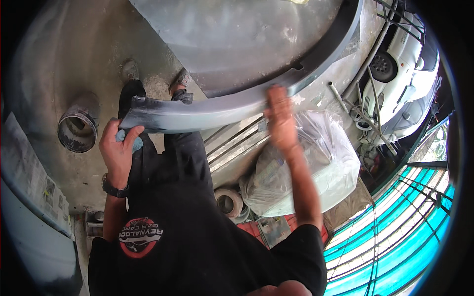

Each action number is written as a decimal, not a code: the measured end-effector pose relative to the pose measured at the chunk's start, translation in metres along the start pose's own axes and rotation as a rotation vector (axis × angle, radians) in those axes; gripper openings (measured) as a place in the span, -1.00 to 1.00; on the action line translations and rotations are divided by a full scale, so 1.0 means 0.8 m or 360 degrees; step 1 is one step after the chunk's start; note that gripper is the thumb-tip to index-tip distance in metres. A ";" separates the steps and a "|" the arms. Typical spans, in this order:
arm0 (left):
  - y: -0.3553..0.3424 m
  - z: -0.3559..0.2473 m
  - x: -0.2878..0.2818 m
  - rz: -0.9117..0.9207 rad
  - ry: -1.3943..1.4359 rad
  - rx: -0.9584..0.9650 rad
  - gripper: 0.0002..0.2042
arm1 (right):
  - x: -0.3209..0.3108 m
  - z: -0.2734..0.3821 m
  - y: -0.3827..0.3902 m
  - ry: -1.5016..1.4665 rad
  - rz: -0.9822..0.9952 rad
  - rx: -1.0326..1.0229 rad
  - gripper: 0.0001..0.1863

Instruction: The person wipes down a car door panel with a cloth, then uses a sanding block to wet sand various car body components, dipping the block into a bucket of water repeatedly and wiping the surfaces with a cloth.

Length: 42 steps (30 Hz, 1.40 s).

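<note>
A long curved car body panel (212,112), grey with pale and dark patches, runs across in front of me and bends away to the upper right. It looks like a bumper or fender trim. At its near left end my left hand (116,150) is closed, thumb along the lower edge, with a blue cloth or sponge (132,141) pinched under the fingers. My right hand (280,116) lies on the panel's middle, its fingers stretched across the surface and blurred by motion. Whatever may be under those fingers is hidden.
Below the panel sits a plastic-wrapped bundle (316,163), beside a roll of tape (229,202). A dirty bucket (79,128) stands on the left. Another grey panel (39,237) with newspaper masking is at lower left. Parked cars (395,74) stand beyond a metal frame on the right.
</note>
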<state>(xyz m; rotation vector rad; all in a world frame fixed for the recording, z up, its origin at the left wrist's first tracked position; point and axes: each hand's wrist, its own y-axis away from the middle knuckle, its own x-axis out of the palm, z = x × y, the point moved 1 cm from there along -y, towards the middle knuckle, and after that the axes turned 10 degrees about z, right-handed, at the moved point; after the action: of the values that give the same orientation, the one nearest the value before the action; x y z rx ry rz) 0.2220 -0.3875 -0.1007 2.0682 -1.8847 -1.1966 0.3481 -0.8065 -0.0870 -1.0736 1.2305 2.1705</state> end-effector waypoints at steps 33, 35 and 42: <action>0.007 -0.006 0.004 0.0054 0.0026 0.0069 -0.67 | -0.019 0.304 -0.093 -0.0827 0.0250 -0.0060 -0.50; 0.007 -0.007 -0.005 0.0029 0.0000 0.0119 -0.67 | -0.033 0.287 -0.101 -0.1018 0.0396 -0.0171 -0.49; 0.006 0.008 0.011 0.0089 0.0152 0.0141 -0.71 | -0.017 0.315 -0.112 -0.0994 0.0245 -0.0248 -0.47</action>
<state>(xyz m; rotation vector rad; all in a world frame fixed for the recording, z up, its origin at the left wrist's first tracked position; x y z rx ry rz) 0.2138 -0.3935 -0.1067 2.0613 -1.9710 -1.0011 0.3119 -0.5441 -0.0454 -0.2965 0.8820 2.4736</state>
